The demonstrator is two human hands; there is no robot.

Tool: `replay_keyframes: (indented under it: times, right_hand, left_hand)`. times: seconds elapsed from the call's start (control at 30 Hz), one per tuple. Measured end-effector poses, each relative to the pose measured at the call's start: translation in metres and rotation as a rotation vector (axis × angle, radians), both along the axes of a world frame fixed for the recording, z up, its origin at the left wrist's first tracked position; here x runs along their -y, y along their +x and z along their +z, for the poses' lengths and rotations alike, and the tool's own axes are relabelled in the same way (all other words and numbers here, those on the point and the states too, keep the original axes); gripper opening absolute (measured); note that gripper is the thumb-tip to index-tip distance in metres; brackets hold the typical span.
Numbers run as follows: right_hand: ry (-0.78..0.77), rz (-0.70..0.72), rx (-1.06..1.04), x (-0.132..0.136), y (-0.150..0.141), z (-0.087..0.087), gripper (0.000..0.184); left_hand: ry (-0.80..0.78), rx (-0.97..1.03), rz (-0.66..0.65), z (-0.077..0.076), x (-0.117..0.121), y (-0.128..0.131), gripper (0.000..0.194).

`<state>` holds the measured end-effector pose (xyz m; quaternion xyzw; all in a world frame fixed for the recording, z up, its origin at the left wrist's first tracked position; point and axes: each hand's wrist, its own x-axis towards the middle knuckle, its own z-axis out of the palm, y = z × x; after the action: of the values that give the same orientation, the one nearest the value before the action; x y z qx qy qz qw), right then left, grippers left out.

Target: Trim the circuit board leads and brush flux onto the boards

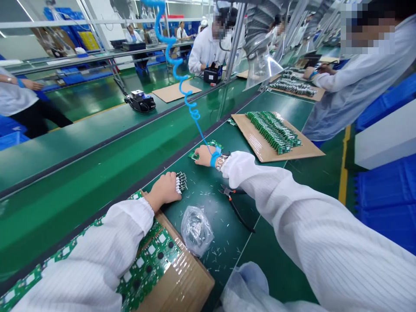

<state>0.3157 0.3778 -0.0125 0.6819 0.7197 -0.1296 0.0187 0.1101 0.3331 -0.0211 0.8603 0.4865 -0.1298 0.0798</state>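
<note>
My left hand (165, 189) is closed around a small bunch of white parts with metal pins (181, 182), which stick out past the fingers. Farther along the bench, my right hand (204, 155) has its fingers curled on a green circuit board (214, 143), partly hidden under it. A blue band and a metal watch circle that wrist. Side cutters (229, 191) with black and orange handles lie nearest my right forearm. Between the cutters and my left arm sits a clear plastic bag (196, 230). Thin metal lead clippings are scattered around it.
Green circuit boards (152, 255) lie on cardboard (191, 281) under my left arm. Rows of boards (273, 130) stand on another cardboard sheet (260, 147). A coiled blue cord (177, 65) hangs down to my right wrist. Co-workers stand at right and across the line.
</note>
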Motion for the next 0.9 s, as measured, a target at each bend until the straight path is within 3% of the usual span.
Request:
replay_keyframes:
  times: [0.23,0.5,0.63,0.77,0.9]
  right_hand:
    - [-0.050,-0.058,-0.001,-0.003,-0.015,0.001,0.034]
    - [-0.138,0.054,-0.436,0.038,-0.010,0.004,0.030]
    - [-0.147,-0.005,-0.635,0.059,-0.016,-0.007,0.029]
    - [-0.040,-0.115,-0.845,0.065,-0.047,-0.025,0.036]
    - [0.027,-0.187,-1.023,0.065,-0.078,-0.035,0.038]
  left_hand:
    - [0.001,0.029,0.063,0.000,0.005,-0.003,0.034]
    - [-0.004,0.085,0.075,-0.001,0.004,-0.009,0.033]
    - [0.016,0.089,0.007,-0.002,0.005,-0.007,0.035]
    - [0.033,0.116,-0.075,-0.005,0.007,-0.005,0.038]
    - [0.074,0.128,-0.069,-0.009,0.010,-0.006,0.043]
